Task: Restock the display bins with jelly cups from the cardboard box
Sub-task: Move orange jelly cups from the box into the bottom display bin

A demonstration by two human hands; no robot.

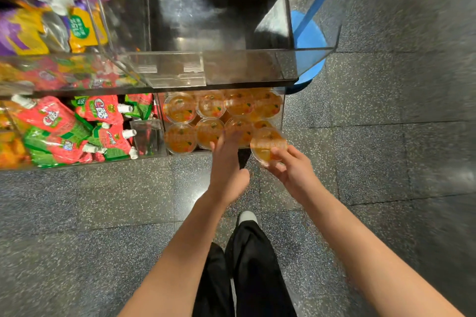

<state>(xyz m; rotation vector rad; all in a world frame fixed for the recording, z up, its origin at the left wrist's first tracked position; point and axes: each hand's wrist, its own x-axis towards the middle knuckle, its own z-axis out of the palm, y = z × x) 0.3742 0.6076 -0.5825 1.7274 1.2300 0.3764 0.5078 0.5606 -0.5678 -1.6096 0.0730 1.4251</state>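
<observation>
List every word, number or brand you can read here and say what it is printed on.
"15": white digits, seemingly followed by a third character I cannot make out, on the green patch of the yellow pouch in the upper bin.
Red and green spout pouches: white stylised lettering, too blurred to read.
Jelly cup lids: small logo and print, unreadable.
Jelly cup held by the right hand: lid print blurred.

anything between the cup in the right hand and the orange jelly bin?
Partly. The right hand holds a jelly cup at the front right corner of the lower bin. The left hand reaches over the bin's front edge onto the cups there, just left of the held cup.
</observation>
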